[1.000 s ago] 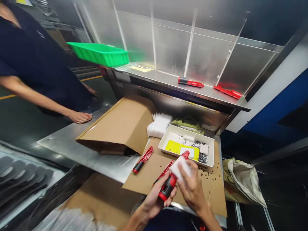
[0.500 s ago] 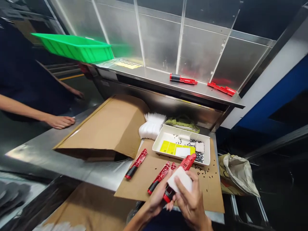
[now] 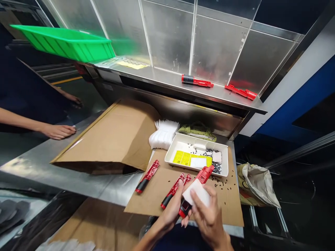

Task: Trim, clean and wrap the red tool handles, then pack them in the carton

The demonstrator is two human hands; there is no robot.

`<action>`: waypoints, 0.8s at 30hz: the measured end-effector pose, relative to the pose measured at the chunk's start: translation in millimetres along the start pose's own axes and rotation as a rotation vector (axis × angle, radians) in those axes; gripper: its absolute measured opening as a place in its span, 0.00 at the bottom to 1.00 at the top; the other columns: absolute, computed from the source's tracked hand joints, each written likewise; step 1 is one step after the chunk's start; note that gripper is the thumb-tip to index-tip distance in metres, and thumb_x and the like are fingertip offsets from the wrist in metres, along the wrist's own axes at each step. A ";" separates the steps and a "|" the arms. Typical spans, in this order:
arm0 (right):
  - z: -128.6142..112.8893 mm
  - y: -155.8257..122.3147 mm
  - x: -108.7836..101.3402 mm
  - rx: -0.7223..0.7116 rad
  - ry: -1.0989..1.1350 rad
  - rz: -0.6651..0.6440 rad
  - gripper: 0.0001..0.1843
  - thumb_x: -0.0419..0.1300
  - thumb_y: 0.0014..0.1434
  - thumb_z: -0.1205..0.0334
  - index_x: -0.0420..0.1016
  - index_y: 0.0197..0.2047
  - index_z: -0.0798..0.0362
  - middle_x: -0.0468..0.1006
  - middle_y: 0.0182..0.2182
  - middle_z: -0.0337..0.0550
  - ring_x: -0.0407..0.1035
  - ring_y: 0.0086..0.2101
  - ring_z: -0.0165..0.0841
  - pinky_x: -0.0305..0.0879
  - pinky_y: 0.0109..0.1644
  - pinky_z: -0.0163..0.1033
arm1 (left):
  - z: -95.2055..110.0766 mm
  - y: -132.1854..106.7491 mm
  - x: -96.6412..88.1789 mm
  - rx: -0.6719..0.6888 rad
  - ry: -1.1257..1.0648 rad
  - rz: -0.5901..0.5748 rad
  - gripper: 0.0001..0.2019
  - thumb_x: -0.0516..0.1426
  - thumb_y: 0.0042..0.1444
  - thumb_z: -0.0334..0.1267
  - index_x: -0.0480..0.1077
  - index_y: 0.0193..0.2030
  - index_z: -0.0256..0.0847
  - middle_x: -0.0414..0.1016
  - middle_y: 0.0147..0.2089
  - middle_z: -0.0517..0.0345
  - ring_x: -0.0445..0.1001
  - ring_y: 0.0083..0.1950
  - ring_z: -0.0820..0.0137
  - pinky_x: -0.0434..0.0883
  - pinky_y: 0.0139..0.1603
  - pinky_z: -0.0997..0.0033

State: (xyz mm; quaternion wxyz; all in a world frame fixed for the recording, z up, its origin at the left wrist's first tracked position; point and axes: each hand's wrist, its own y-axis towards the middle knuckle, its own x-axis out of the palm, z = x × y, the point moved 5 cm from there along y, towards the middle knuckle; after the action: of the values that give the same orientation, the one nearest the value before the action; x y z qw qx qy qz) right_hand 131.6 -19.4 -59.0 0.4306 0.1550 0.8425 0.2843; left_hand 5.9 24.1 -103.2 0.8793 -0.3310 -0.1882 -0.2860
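My left hand (image 3: 171,211) is closed round a red and black tool housing (image 3: 205,174), which points up and to the right over the cardboard sheet. In my right hand (image 3: 209,212), a white pad (image 3: 196,195) is pressed by the fingers against the middle of that housing, hiding part of it. Just left of my hands lie red and black housing halves (image 3: 170,195), partly covered by my left hand. Another housing half (image 3: 147,177) rests further left on the cardboard (image 3: 141,204). Beyond my hands stands a white tray (image 3: 170,158) with small black screws, yellow labels and white blocks.
A large carton (image 3: 104,136) lies left, beside a stack of white sheets (image 3: 163,136). Two red housings (image 3: 197,81) sit on the metal shelf (image 3: 162,76), with a green bin (image 3: 65,43) at its left end. Another person's hand (image 3: 59,131) rests on the table. Loose screws dot the cardboard.
The whole view has shifted slightly, with the green bin and carton further left in it. Both hands keep their hold on the housing and the pad.
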 end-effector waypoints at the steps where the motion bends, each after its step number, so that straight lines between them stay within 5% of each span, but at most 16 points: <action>1: 1.1 0.2 0.5 0.012 -0.016 0.009 0.22 0.52 0.68 0.62 0.70 0.63 0.41 0.66 0.56 0.53 0.72 0.50 0.42 0.76 0.44 0.42 | -0.1 0.2 0.0 0.008 0.003 -0.003 0.44 0.42 0.56 0.72 0.66 0.63 0.36 0.67 0.14 0.61 0.62 0.11 0.73 0.56 0.12 0.79; 4: 5.5 1.2 -3.9 0.087 -0.079 0.127 0.22 0.53 0.67 0.65 0.70 0.63 0.44 0.64 0.55 0.54 0.71 0.50 0.42 0.76 0.44 0.43 | 1.9 -1.0 1.4 0.023 0.006 0.002 0.41 0.42 0.58 0.71 0.65 0.64 0.39 0.68 0.15 0.62 0.65 0.12 0.74 0.58 0.13 0.80; 8: -2.4 3.7 1.5 -0.043 0.025 -0.023 0.23 0.53 0.68 0.64 0.68 0.64 0.41 0.63 0.57 0.52 0.72 0.51 0.40 0.76 0.44 0.40 | 1.3 -4.1 3.4 -0.095 -0.101 -0.009 0.41 0.38 0.60 0.69 0.71 0.55 0.35 0.66 0.14 0.62 0.58 0.10 0.77 0.53 0.12 0.82; 11: 0.3 4.9 -6.4 0.018 -0.029 0.051 0.22 0.53 0.67 0.64 0.71 0.63 0.41 0.64 0.57 0.52 0.71 0.52 0.42 0.76 0.48 0.45 | 0.8 -5.9 7.1 -0.172 -0.203 -0.093 0.38 0.36 0.62 0.67 0.67 0.58 0.39 0.66 0.15 0.64 0.54 0.10 0.80 0.49 0.12 0.84; 15: -3.5 4.0 -4.6 -0.070 0.009 -0.050 0.23 0.53 0.67 0.64 0.68 0.64 0.40 0.63 0.59 0.52 0.70 0.53 0.40 0.76 0.46 0.40 | -0.8 -5.9 3.3 -0.199 -0.205 -0.025 0.39 0.37 0.62 0.67 0.67 0.58 0.35 0.66 0.15 0.63 0.55 0.10 0.80 0.49 0.11 0.84; 19: 12.5 5.3 -12.5 0.045 -0.132 0.070 0.20 0.53 0.68 0.63 0.73 0.61 0.44 0.64 0.56 0.53 0.69 0.54 0.41 0.75 0.48 0.44 | 0.1 -6.1 2.3 -0.138 -0.146 -0.071 0.41 0.38 0.62 0.67 0.53 0.70 0.38 0.70 0.16 0.62 0.60 0.10 0.77 0.51 0.11 0.83; 24: 16.0 6.9 -14.3 -0.007 -0.117 0.051 0.19 0.53 0.68 0.64 0.74 0.60 0.45 0.63 0.57 0.53 0.69 0.54 0.40 0.75 0.46 0.40 | -2.9 -10.1 -2.0 -0.138 -0.136 -0.111 0.42 0.37 0.64 0.65 0.39 0.75 0.38 0.70 0.17 0.61 0.60 0.10 0.76 0.53 0.10 0.84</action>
State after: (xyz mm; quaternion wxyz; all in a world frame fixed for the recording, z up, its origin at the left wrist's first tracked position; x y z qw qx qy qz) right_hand 153.0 -15.7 -53.1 0.4724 0.1913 0.8106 0.2884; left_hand -1.5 16.6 -101.4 0.8224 -0.3985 -0.2455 -0.3234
